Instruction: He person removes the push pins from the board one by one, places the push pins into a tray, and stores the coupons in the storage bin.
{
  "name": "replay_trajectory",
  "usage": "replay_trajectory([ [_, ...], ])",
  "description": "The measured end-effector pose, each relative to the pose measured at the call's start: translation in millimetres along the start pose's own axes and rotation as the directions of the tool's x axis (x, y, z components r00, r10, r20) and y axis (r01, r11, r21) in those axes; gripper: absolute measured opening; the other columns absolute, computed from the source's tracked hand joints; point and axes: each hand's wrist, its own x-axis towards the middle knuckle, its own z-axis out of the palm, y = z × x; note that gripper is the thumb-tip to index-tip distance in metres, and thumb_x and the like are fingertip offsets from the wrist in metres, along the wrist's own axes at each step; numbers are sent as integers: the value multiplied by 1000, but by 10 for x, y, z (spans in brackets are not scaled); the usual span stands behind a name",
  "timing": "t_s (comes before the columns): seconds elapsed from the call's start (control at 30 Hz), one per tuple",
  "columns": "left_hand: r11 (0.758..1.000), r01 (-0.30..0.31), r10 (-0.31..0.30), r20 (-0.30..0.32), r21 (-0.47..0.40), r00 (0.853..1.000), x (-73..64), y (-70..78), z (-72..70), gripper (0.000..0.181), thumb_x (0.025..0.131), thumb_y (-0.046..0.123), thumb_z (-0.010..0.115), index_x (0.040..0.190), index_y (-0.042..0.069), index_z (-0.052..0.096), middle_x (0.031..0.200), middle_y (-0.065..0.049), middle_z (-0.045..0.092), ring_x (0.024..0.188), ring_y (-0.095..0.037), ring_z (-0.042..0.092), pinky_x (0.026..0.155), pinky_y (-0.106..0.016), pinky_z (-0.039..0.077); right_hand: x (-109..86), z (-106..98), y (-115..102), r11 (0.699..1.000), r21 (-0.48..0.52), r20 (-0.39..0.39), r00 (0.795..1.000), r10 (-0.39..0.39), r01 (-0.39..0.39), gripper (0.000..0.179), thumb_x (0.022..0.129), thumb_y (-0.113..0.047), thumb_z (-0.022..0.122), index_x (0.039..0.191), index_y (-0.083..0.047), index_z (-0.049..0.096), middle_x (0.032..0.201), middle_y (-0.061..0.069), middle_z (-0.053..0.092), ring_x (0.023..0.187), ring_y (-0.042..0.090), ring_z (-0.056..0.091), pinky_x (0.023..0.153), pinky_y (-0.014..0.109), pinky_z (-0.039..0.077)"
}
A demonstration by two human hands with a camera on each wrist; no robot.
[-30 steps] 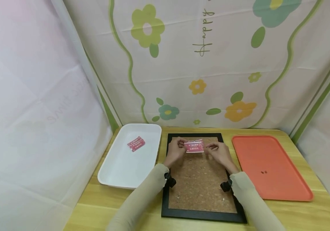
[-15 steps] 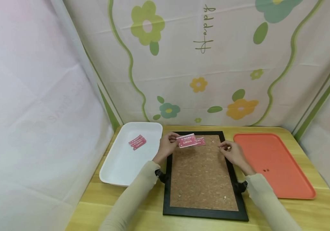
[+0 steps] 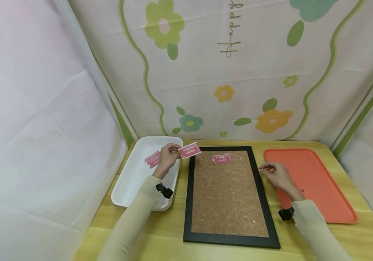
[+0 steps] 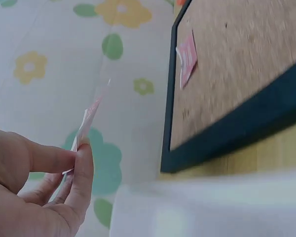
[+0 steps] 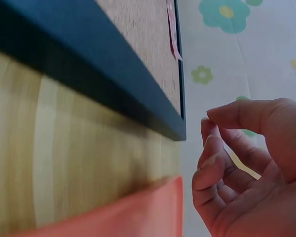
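Note:
My left hand (image 3: 168, 158), over the right part of the white tray (image 3: 134, 186), pinches a pink-and-white paper coupon (image 3: 191, 150) by its left end between thumb and fingers. The coupon reaches out towards the top left corner of the black-framed cork board (image 3: 228, 199). A similar coupon (image 3: 222, 159) lies near the top of the cork. My right hand (image 5: 251, 153) hovers between the board and the orange tray (image 3: 323, 181), thumb and index tips brought together, other fingers curled. I cannot tell whether something tiny sits between those tips.
More pink coupons (image 3: 152, 159) lie in the white tray, partly behind my left hand. A small dark speck (image 3: 302, 190) shows on the orange tray beside my right wrist. Small pale marks (image 3: 253, 221) dot the lower cork. A flowered curtain (image 3: 238, 72) rises behind the wooden table.
My left hand has carried the coupon leftwards from the board to the white tray. My right hand has moved right, off the board, and the other coupon on the cork is uncovered.

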Motion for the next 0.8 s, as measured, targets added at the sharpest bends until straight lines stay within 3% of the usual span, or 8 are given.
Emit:
replay_trajectory([
  [0.17,999,45,-46,-80,-22,996,68,-90,-219,23,94,-8,65,116,-7,68,104,-17,65,81,-12,69,76,-26,64,-72,-64,113,1000,15,32,999,2,-3,18,101,-9,67,113,3,71,104,21,74,81,15,67,61,25,54],
  [0.27,998,67,-69,-117,-15,991,105,-133,-327,25,93,-10,65,117,-8,68,104,-18,66,81,-11,68,73,-22,63,-131,-102,184,999,32,48,998,36,-38,20,101,-10,66,115,4,70,106,23,73,75,17,69,57,29,55],
  [0.4,993,115,-111,-148,15,983,142,-188,-438,25,93,-8,67,118,-6,69,108,-20,67,81,-13,69,74,-24,63,-204,-178,275,996,45,61,996,68,-71,24,103,-12,64,119,5,68,106,26,71,69,19,69,53,33,55],
  [0.67,976,215,-209,-147,27,967,214,-369,-570,26,96,-1,68,121,-2,68,114,-19,67,87,-17,70,78,-26,63,-297,-344,428,992,9,82,989,122,-123,29,106,-22,61,121,3,67,104,23,74,70,17,68,55,33,55],
  [0.8,968,250,-243,-165,25,956,241,-433,-644,27,94,-3,67,122,-2,68,118,-22,68,90,-20,71,84,-33,65,-321,-416,482,991,-13,79,988,132,-131,30,106,-23,61,121,3,67,105,24,73,71,18,68,54,34,54],
])
